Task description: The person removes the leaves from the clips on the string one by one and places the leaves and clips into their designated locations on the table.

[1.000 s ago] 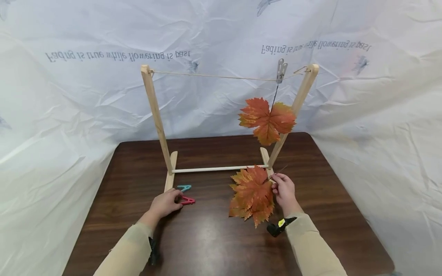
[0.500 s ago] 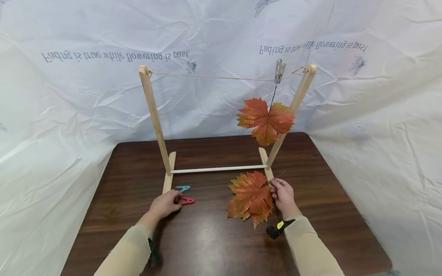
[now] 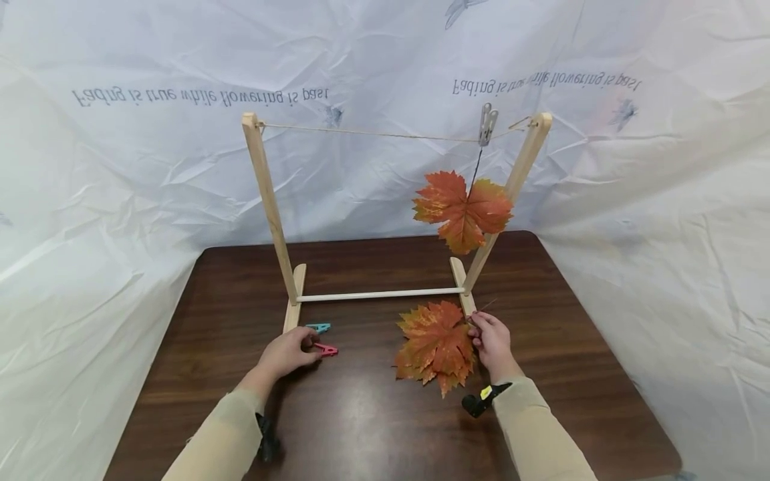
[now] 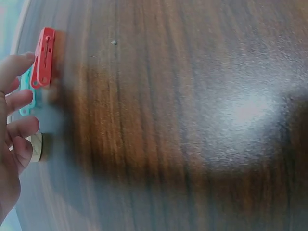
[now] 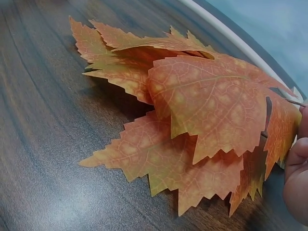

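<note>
Wrinkled white sheeting (image 3: 385, 53) backs a dark wooden table (image 3: 373, 427). At left, the left hand (image 3: 289, 352) pinches a red clip (image 4: 45, 62) between thumb and curled fingers; a blue clip (image 3: 320, 327) lies just to its far side. At right, the right hand (image 3: 494, 341) pinches a thin stem (image 5: 295, 102), fingertips together — overlapping orange leaves (image 3: 436, 344) spread just left, near the wooden stand (image 3: 269, 200). Above, a grey clip (image 3: 485, 135) suspends another leaf (image 3: 466, 212) from the cord (image 3: 373, 134).

Three clips (image 3: 488, 127) (image 3: 327, 349) (image 3: 320, 327), two hands (image 3: 289, 352) (image 3: 494, 339); one frame (image 3: 269, 200)

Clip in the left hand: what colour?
Red; the clip shows best in the left wrist view.
</note>
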`<state>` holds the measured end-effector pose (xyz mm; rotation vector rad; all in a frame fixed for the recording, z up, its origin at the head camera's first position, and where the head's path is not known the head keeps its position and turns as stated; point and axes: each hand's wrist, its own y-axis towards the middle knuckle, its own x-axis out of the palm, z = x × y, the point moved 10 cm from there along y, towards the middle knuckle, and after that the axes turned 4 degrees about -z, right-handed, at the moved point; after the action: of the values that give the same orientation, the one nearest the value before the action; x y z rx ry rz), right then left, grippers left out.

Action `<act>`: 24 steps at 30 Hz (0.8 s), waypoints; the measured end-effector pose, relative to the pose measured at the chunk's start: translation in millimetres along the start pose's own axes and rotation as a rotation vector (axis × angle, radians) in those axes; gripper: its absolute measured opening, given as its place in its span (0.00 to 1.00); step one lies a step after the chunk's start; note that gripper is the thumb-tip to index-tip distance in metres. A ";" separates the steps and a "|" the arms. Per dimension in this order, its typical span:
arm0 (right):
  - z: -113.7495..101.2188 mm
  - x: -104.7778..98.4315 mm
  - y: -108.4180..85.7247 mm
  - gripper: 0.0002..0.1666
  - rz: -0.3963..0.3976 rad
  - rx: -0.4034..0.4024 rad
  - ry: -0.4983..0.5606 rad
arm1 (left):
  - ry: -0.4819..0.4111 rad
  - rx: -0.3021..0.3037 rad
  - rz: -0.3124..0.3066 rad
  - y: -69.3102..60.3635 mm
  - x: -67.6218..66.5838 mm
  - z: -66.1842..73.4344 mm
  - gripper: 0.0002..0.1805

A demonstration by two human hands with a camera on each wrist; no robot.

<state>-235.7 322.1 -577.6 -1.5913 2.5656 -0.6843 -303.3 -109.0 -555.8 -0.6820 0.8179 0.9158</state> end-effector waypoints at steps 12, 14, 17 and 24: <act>-2.1 -24.0 0.0 0.24 0.115 -0.043 -0.030 | -0.085 0.010 0.110 4.1 -20.9 12.2 0.25; -3.6 -24.8 -0.6 0.25 0.112 -0.045 -0.027 | -0.079 0.023 0.114 6.7 -22.9 16.1 0.25; -7.1 -25.0 -1.3 0.26 0.104 -0.054 -0.024 | -0.076 0.035 0.112 10.2 -26.2 21.2 0.26; -26.1 -25.1 -3.6 0.21 0.118 -0.095 -0.010 | -0.092 0.056 0.114 19.0 -35.1 32.6 0.26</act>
<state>-227.8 351.3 -557.4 -1.4490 2.6961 -0.5517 -322.6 -88.8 -512.4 -0.5448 0.8035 1.0165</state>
